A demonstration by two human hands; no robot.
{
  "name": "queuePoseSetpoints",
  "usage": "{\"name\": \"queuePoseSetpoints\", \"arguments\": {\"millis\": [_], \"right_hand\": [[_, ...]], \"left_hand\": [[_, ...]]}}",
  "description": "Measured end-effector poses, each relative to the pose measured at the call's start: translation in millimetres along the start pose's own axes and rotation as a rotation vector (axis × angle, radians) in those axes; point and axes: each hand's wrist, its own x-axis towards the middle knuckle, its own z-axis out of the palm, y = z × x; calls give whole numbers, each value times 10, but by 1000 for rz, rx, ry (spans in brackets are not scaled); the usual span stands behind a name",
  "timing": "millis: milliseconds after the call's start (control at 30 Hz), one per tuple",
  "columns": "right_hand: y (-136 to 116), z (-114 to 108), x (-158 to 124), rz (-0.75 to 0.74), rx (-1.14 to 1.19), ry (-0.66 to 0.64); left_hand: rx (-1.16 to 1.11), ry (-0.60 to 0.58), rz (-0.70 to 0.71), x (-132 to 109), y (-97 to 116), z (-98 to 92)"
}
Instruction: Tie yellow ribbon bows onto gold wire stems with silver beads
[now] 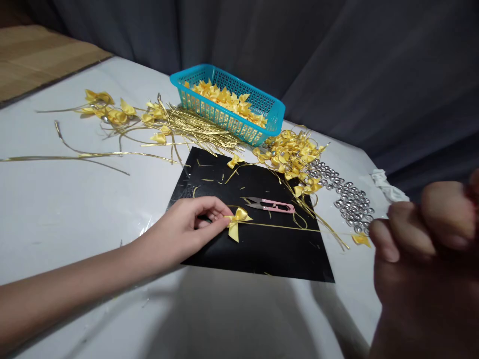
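Over the black mat (258, 259), my left hand (200, 219) pinches a yellow ribbon bow (238, 219) between thumb and fingers. A thin gold cord (284, 227) runs from this bow to the right, stretched nearly straight toward my right hand (426, 219). That hand is close to the camera at the right edge, dark and partly out of view, with its fingers curled closed; what they grip is hidden. Behind the cord lie pink thread snips (271, 205) on the mat.
At the back stands a blue basket (226, 110) of yellow bows. Gold cords (198, 127) lie in front of it. A pile of corded bows (292, 152) and silver beads (354, 207) sit to the right. One loose bow (235, 160) rests on the mat's far edge.
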Motion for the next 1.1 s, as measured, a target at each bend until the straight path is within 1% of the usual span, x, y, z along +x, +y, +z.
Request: {"name": "queuePoseSetpoints", "arguments": {"millis": [100,133,167,233,267,300,367,433,467,533,633,700,733,800,933,967,1033,1100], "right_hand": [[29,153,-110,1,-145,-43],[51,216,-151,-3,-211,-98],[78,277,-190,-37,-300,-142],[147,378,-259,-79,-441,-266],[187,416,-288,-69,-468,-321],[228,444,-314,-31,-463,-371],[308,476,-355,109,-383,-430],[369,485,-381,241,-297,-450],[388,487,-388,277,-270,-449],[405,492,-391,296,-253,-438],[408,512,-389,304,-267,-392],[424,527,-400,324,-262,-368],[439,533,-411,320,-264,-361],[478,537,-435,251,-316,-352],[548,523,-451,-22,-546,-317],[557,518,-445,-69,-595,-314],[563,512,-431,-103,-658,-337],[550,510,-430,-47,-661,-382]], "left_hand": [[-120,23,15,17,0,-18],[-155,28,20,25,3,-23],[-182,28,17,33,7,-26],[-224,18,-32,49,13,-34],[-240,12,-66,55,12,-38],[-253,8,-99,60,9,-43],[-287,7,-144,64,-5,-57],[-328,14,-160,60,-13,-72],[-346,15,-164,57,-12,-79],[-344,12,-164,51,3,-88],[-277,-5,-144,48,30,-82],[-282,-26,-134,48,31,-67],[-307,-40,-139,46,27,-57],[-382,-52,-168,40,19,-35],[-463,6,-223,18,51,-4],[-461,20,-228,13,68,-2],[-449,39,-229,6,102,-3],[-438,55,-230,6,119,-7]]}}
